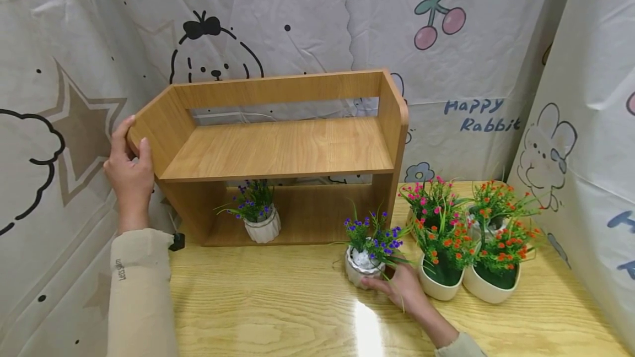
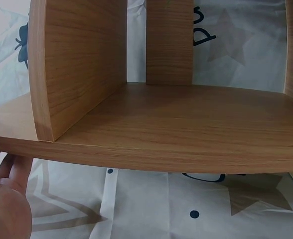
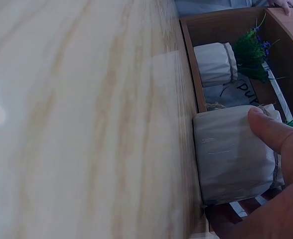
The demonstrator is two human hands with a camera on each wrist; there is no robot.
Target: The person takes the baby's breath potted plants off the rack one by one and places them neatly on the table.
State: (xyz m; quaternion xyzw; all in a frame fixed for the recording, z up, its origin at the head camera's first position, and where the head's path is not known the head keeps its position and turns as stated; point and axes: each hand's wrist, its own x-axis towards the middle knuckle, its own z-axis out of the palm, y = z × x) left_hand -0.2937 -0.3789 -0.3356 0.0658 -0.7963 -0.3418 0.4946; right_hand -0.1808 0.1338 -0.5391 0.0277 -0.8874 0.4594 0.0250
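Observation:
My left hand grips the upper left side panel of a two-tier wooden shelf, thumb on the inner face and fingers behind; the left wrist view shows the same side panel close up. My right hand holds a white ribbed pot with purple-blue artificial flowers, low at the table in front of the shelf's right end. In the right wrist view my thumb lies along this pot's side. A similar purple-flowered pot stands on the lower tier, left of the middle.
Several white pots with pink and orange flowers, among them a front pot, stand close together right of my right hand. A light wooden table carries everything. Printed cloth hangs behind and at both sides.

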